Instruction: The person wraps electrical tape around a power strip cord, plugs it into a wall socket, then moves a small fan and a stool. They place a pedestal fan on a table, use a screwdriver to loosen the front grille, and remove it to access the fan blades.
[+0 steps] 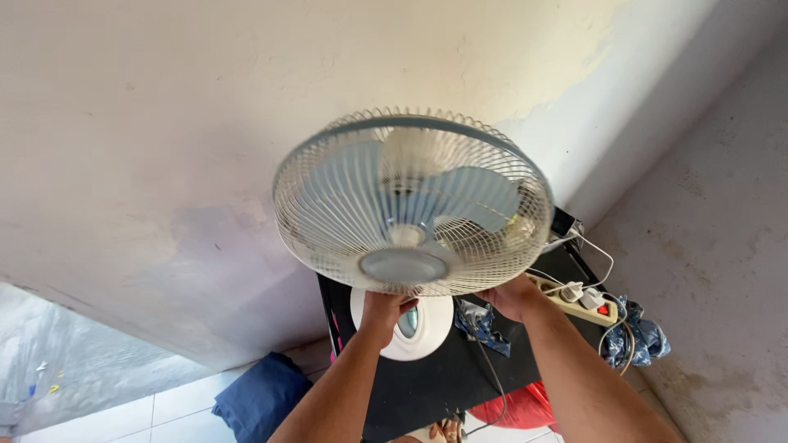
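The left hand [382, 310] is wrapped around the lower edge of the fan [413, 202], its fingers curled tight on the bottom of the wire cage, just beside the round grey hub cap. The right hand [514, 297] clasps the same rim further round, fingers closed on the wire and partly tucked behind it. Between them they hold the fan's head up, tilted so that the cream grille faces the camera and the pale blue blades show through it. Below the cage sits the fan's round white base [414, 326], resting on a black worktop [427, 381] that stands against the wall. On the worktop's far side lies a cream power strip [574, 300] with a white plug in it and thin cables trailing off. A crumpled blue cloth [636, 340] lies beside it, and a dark blue cushion [261, 395] rests on the tiled floor to the left.
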